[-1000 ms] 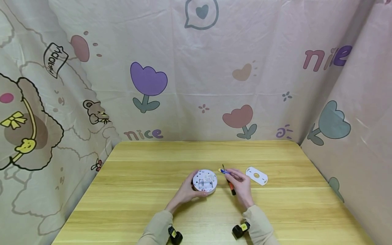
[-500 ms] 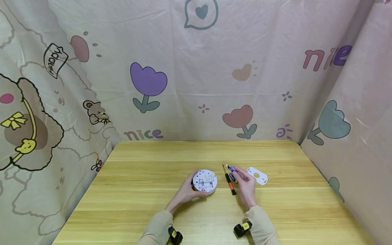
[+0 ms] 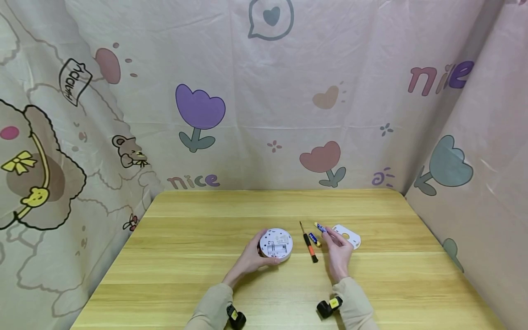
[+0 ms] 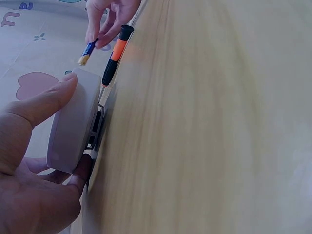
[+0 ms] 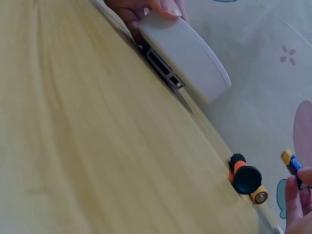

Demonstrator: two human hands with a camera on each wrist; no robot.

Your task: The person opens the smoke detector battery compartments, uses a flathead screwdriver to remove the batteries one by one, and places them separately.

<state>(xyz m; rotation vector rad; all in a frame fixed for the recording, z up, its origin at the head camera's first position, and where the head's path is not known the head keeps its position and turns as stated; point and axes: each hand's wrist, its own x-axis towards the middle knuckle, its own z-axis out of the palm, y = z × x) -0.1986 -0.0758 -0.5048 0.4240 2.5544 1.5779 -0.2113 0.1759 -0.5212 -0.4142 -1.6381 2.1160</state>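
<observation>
Worktop [image 3: 185, 256] carries the lot. Left hand [image 3: 251, 254] on the left of the round device [image 3: 275, 244], gripping its rim, thumb along the near edge. Right hand [image 3: 339, 250] right of the device, apart from it, pinching a battery [image 3: 320, 227]. White plate [image 3: 354, 239] farthest right of the device, partly covered by the right hand. Screwdriver [image 3: 308, 243] slants just right of the device; loose battery [image 3: 315, 239] beyond it, short of the right hand.

Head view gives the device's printed face and battery compartment; wrist views don't, but show a dark slotted frame on its worktop-facing side. Right wrist view catches the loose battery's metal end.

Worktop wood-grained; device smooth, white, puck-shaped; plate flat, oblong, round-holed; screwdriver black and orange, thin shaft; batteries blue and yellow cylinders.
</observation>
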